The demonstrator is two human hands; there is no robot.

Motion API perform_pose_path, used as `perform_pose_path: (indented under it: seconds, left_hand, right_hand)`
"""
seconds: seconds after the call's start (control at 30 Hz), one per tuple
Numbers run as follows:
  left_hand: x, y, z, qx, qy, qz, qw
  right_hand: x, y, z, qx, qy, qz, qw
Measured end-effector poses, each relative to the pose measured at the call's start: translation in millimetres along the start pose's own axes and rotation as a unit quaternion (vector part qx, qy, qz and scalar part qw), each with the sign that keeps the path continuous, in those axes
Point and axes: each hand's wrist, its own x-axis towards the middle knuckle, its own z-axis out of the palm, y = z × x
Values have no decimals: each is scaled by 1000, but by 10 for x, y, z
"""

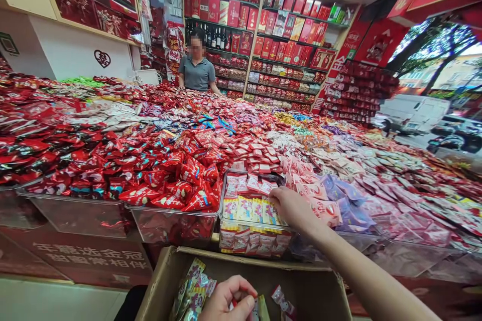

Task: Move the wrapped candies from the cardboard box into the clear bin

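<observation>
My right hand [291, 205] reaches over a clear plastic bin [259, 225] of small candy packets, its fingers bent together on the packets at the right side. The front rows there are yellow and white packets [244, 208]; behind them lie pink and white ones [241, 183]. My left hand [229, 301] is low inside an open cardboard box [244, 260], thumb and fingers curled around small wrapped candy packets, partly hidden by the hand. More candy packets [194, 293] lie left of it in the box, and a pink one [282, 301] lies to its right.
Left of the bin, another bin holds red packets [192, 170]; purple packets [335, 193] lie to the right. Heaps of wrapped sweets cover the wide counter. A person [198, 70] in a grey shirt stands behind it, before shelves [248, 35] of bottles and red boxes.
</observation>
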Motion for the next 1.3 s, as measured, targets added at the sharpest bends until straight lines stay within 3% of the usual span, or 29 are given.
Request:
perform_pose_path:
  seconds: [0.1, 0.17, 0.27, 0.33, 0.4, 0.47, 0.53, 0.67, 0.8, 0.87, 1.0, 1.1, 1.2, 1.3]
  left_hand:
    - [19, 47, -15, 3, 41, 35, 999]
    - [28, 96, -26, 16, 105, 37, 994]
    - [41, 142, -23, -9, 159, -3, 987]
    - [42, 145, 4, -26, 171, 2, 985]
    - [35, 143, 40, -53, 179, -9, 982]
    - [24, 152, 61, -82, 180, -28, 980]
    - [19, 172, 50, -113, 156, -36, 981]
    - [35, 210, -26, -141, 89, -7, 986]
    - [57, 235, -48, -155, 98, -10, 983]
    - [62, 253, -42, -180, 109, -26, 977]
    - [54, 282, -48, -210, 89, -40, 973]
    - [47, 270, -63, -167, 60, -36, 984]
    - [48, 245, -70, -125, 78, -25, 989]
    - [34, 247, -72, -143, 89, -22, 985]
  right_hand:
    - [-281, -121, -139, 119, 77, -27, 990]
    - [-582, -269, -104, 247, 69, -43, 966]
    - [-1073, -562, 239, 390, -71, -20, 918]
    - [-1345, -766, 572, 414, -168, 1, 895]
    - [-1514, -915, 854, 407, -207, 2, 890]
    - [-1566, -960, 998, 421, -211, -19, 882]
    - [-1540, -900, 1002, 470, -222, -20, 854]
    - [-1465, -691, 848, 585, -250, 79, 768]
    - [-1453, -645, 787, 684, -268, 126, 667]
    - [-1449, -660, 795, 702, -258, 142, 648]
    - [-1429, -646, 834, 693, -189, 166, 675]
    - [-1423, -619, 875, 649, -148, 161, 728]
    - [-1434, -619, 909, 592, -102, 157, 784]
    - [-1442, -625, 888, 555, -63, 140, 817]
